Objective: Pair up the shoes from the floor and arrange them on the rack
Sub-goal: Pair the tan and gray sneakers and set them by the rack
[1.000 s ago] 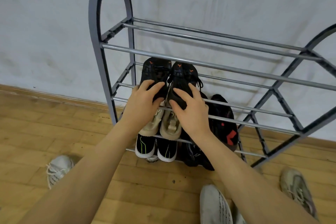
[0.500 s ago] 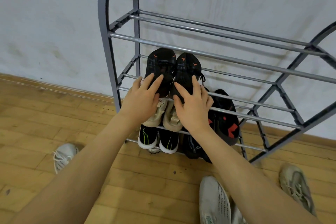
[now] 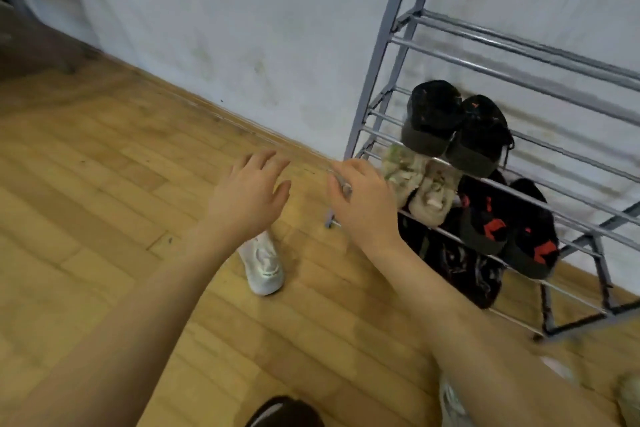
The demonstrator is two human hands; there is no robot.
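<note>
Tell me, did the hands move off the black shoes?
Yes. Both the left hand and right hand left the black shoes and now hover over the floor, left of the rack.

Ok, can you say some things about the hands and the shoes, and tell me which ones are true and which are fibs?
1. Both hands, the left hand and the right hand, hold nothing. True.
2. A white shoe lies on the floor under the left hand. True.
3. The rack has no shoes on it. False: several pairs sit on it, among them the black pair and the beige pair.
4. The white shoe is on the top shelf. False: it is on the wooden floor.
</note>
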